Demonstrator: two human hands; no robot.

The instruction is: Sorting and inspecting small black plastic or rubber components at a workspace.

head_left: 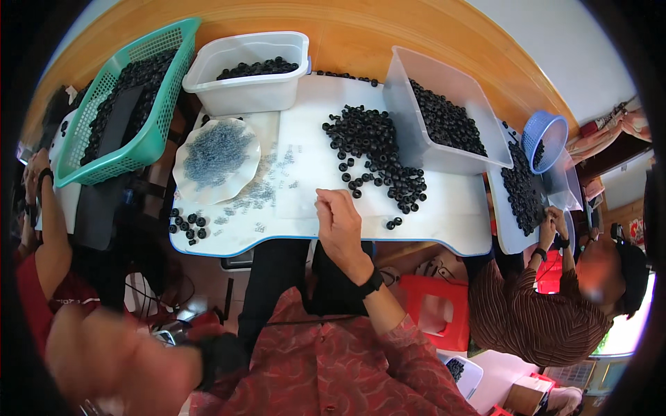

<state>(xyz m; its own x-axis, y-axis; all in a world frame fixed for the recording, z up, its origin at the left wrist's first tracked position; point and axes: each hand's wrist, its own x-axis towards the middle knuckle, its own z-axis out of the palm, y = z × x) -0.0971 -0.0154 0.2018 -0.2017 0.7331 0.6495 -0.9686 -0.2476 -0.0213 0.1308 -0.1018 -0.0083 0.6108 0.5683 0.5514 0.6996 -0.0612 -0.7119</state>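
Above the table's front edge, my right hand (338,227) is closed with its fingers curled and fingertips together; anything between them is too small to make out. My left hand (121,364) is off the table at the lower left, smeared by motion, so its fingers cannot be read. Just beyond my right hand lies a loose pile of small black round pieces (364,135). To its left, a white scalloped plate (250,163) bears many tiny greyish see-through pieces (218,152), with more scattered beside it. Several black pieces (187,227) sit at the table's left front corner.
Along the back stand a green basket (121,168), a white tub (243,100) and a translucent bin (451,159), all holding black pieces. A co-worker's hands (551,225) work at the right table near a blue basket (555,149). Another person's arm (52,229) is at left. A red stool (451,333) stands below.
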